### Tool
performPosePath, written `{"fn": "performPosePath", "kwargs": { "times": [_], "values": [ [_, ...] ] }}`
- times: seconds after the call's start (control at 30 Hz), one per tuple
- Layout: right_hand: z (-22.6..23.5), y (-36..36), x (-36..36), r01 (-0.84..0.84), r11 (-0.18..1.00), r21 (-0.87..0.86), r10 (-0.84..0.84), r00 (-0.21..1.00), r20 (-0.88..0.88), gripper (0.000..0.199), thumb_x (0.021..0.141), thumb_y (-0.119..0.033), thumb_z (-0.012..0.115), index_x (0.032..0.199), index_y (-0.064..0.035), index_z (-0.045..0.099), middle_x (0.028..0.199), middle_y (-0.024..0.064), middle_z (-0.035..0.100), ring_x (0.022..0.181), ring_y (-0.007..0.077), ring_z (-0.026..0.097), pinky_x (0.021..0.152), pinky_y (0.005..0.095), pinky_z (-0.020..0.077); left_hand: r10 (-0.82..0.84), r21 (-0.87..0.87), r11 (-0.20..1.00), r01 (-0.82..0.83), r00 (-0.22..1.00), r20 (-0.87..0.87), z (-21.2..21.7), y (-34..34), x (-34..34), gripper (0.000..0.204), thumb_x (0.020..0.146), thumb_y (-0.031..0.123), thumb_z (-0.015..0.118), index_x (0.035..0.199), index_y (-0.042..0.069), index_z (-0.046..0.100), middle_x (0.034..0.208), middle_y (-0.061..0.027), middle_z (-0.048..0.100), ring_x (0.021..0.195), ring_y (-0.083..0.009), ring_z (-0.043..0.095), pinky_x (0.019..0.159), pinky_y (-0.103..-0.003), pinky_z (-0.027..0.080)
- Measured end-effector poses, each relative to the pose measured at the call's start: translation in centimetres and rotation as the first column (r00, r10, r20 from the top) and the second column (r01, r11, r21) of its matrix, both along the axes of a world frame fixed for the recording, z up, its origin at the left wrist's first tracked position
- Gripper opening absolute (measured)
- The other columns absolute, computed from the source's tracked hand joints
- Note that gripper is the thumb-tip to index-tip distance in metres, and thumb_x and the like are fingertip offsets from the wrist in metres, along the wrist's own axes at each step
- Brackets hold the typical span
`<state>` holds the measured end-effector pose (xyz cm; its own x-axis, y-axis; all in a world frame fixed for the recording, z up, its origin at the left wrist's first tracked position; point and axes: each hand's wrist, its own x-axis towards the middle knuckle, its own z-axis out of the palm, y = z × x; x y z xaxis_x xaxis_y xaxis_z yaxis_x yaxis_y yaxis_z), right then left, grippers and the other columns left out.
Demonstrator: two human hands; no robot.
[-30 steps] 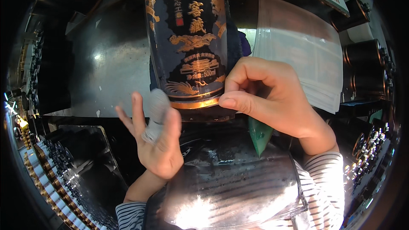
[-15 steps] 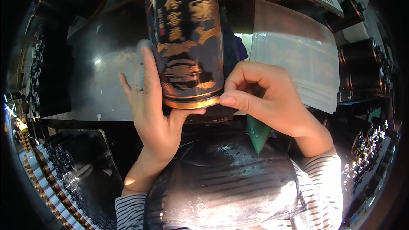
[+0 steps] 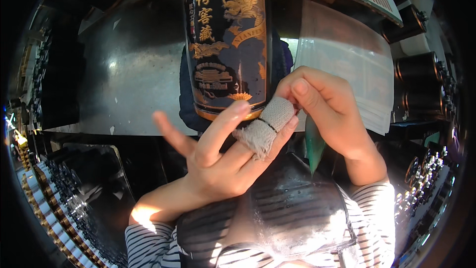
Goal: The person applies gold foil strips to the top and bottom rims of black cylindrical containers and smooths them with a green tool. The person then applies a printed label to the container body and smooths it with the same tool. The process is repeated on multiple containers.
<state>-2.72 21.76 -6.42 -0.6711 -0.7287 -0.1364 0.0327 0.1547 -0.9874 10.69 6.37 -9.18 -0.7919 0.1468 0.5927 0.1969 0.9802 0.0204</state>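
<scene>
The black-and-gold bottle (image 3: 230,54) lies over the bench's (image 3: 124,84) near side, decoration already visible, remaining work indeterminable; the left hand (image 3: 220,168) is spread, wearing a cloth wrap (image 3: 267,123) near the base, the right hand's (image 3: 325,109) grip unclear.

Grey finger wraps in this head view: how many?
1: a grey woven finger wrap on the left hand, by the lower end of the black-and-gold cylinder. The right hand shows none, but some of its fingers are hidden.
</scene>
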Motion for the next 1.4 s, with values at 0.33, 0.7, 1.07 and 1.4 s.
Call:
{"fn": "performPosePath", "kwargs": {
  "times": [0.33, 0.7, 1.07, 1.4],
  "values": [
    [0.6, -1.1, 0.4, -0.079, 0.997, 0.017, 0.079, 0.997, 0.021, 0.018, 0.086, -0.014, 0.068, 0.078, -0.0007, 0.059, 0.066, -0.0011, 0.056, 0.057, 0.0027, 0.047, 0.051, 0.0188, 0.0367, 0.041, 0.573, 0.795, -0.198, 0.961, 0.274, -1.9, -4.0, 0.8, 0.061, 0.085, 0.020, 0.065, 0.137, -0.002, 0.042, 0.133, -0.0239, 0.049, 0.125, -0.0495, 0.041, 0.104, -0.069, 0.005],
    [0.3, -0.6, 0.3, -0.069, 0.996, -0.054, 0.073, 0.995, 0.068, 0.021, 0.094, -0.018, 0.057, 0.085, 0.0010, 0.060, 0.073, 0.0022, 0.058, 0.066, 0.0067, 0.052, 0.059, 0.0215, 0.0430, -0.001, -0.036, 0.999, 0.002, 0.999, 0.032, -0.2, -0.6, 1.2, 0.039, 0.076, 0.017, 0.073, 0.113, 0.022, 0.066, 0.115, -0.0104, 0.058, 0.130, -0.0343, 0.034, 0.107, -0.069, 0.002],
    [0.6, -1.4, 0.4, -0.097, 0.995, -0.040, 0.095, 0.995, -0.032, 0.017, 0.084, -0.013, 0.070, 0.079, -0.0005, 0.059, 0.067, 0.0000, 0.058, 0.057, 0.0033, 0.050, 0.050, 0.0185, 0.0383, 0.018, 0.582, 0.797, -0.162, 0.970, 0.244, -1.6, -3.9, 0.8, 0.065, 0.081, 0.021, 0.068, 0.136, -0.002, 0.042, 0.128, -0.0243, 0.052, 0.123, -0.0451, 0.044, 0.106, -0.066, 0.006],
    [0.1, -0.3, 0.2, -0.056, 0.998, -0.040, 0.057, 0.998, 0.008, 0.014, 0.090, -0.012, 0.062, 0.087, 0.0016, 0.062, 0.070, 0.0020, 0.058, 0.062, 0.0053, 0.052, 0.056, 0.0204, 0.0426, 0.012, -0.032, 0.999, -0.012, 1.000, 0.000, 0.0, 0.0, 0.8, 0.033, 0.075, 0.018, 0.073, 0.106, 0.025, 0.071, 0.109, -0.0042, 0.059, 0.124, -0.0326, 0.042, 0.105, -0.071, 0.000]
  ]
}}
